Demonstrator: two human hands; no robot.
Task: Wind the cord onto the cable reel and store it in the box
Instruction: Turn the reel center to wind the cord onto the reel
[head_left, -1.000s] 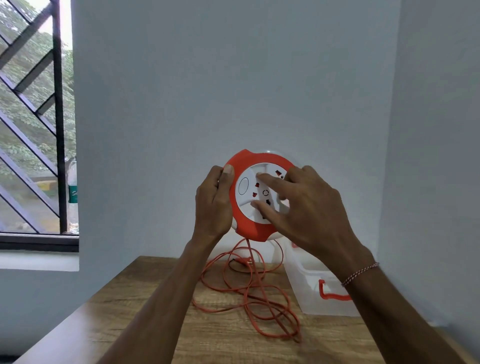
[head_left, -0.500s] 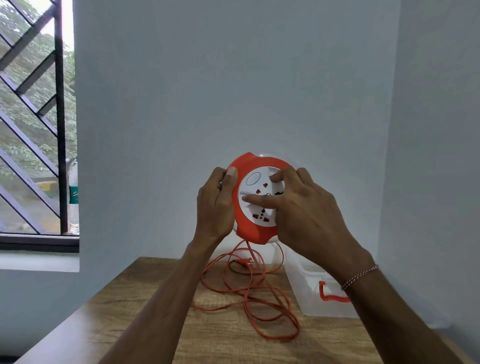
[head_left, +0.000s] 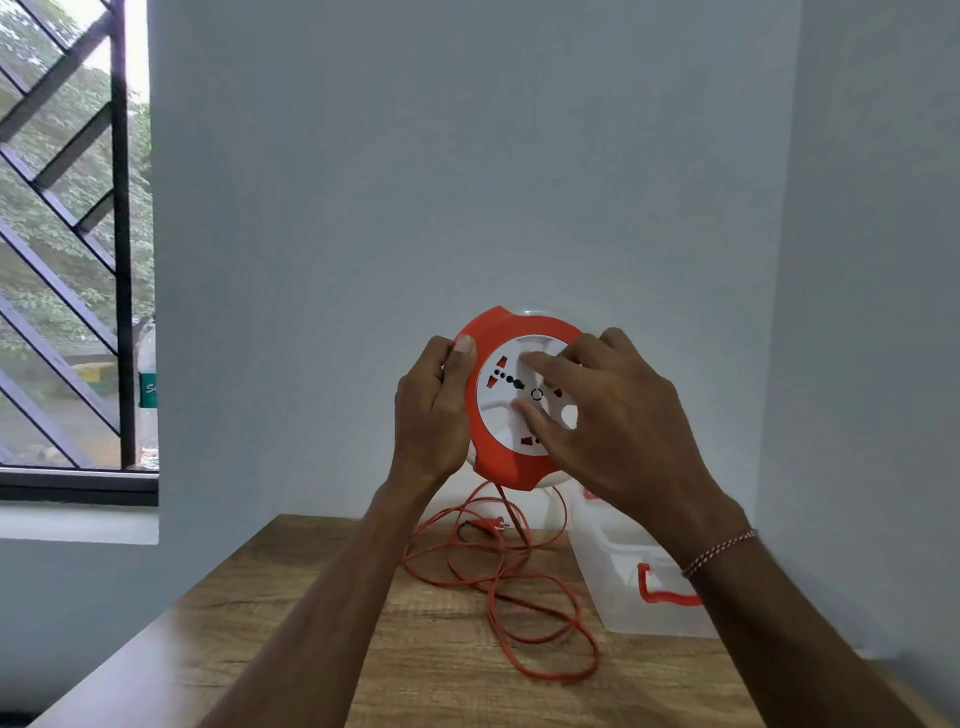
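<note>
The cable reel, round with an orange rim and a white socket face, is held upright in the air above the table. My left hand grips its left rim, thumb on the front. The fingertips of my right hand press on the white face. From the reel's underside the orange cord hangs down and lies in loose loops on the table, its plug near the far edge. The clear plastic box with a red handle stands open at the right, partly hidden by my right forearm.
The wooden table sits in a corner, with walls close behind and to the right. A barred window is at the left, and a plastic bottle stands on its sill.
My right hand has turned the white socket face round; the sockets sit at new angles. The reel stays in the left hand's grip, and the cord loops on the table have shifted slightly.
</note>
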